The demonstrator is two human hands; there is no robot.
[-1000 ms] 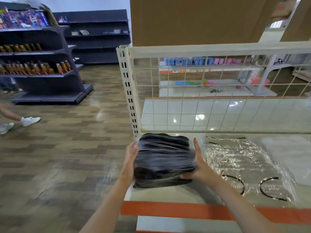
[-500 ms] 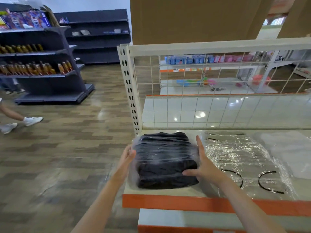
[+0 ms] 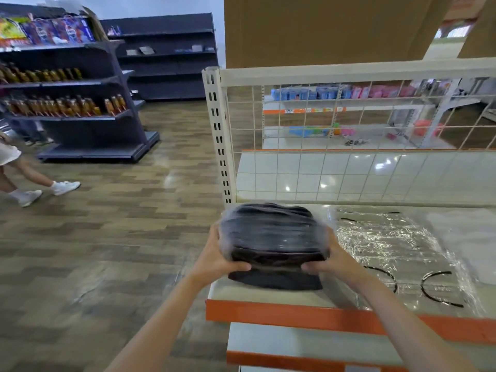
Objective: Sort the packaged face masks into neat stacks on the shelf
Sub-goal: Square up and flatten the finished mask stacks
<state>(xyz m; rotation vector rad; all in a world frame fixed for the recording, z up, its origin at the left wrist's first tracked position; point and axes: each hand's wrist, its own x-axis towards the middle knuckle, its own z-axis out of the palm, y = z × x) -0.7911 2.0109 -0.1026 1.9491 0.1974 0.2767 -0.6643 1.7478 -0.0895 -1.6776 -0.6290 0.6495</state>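
Black face masks, bundled in clear plastic wrap, sit at the lower centre of the frame as a person squares the stack of packaged black masks (image 3: 273,245) on the left end of a cream shelf (image 3: 268,295) with an orange front edge. The left hand (image 3: 214,260) clasps the bundle's left side, thumb curled over its near edge; the right hand (image 3: 326,260) grips the right side the same way. The bundle looks tipped up at the front, its lower layer resting on the shelf.

Doing this step well likely means pressing evenly from both sides, lowering the front flat and keeping the pile clear of the upright post (image 3: 218,135) and wire grid back (image 3: 362,135).

Motion blur smears the wrap, so the number of packs cannot be told, and the fingers behind the bundle are hidden. Just right of it lies a clear packet (image 3: 397,253) showing black ear loops; its contents are hard to read. At the frame's left edge, a passer-by (image 3: 24,181) is cut off.
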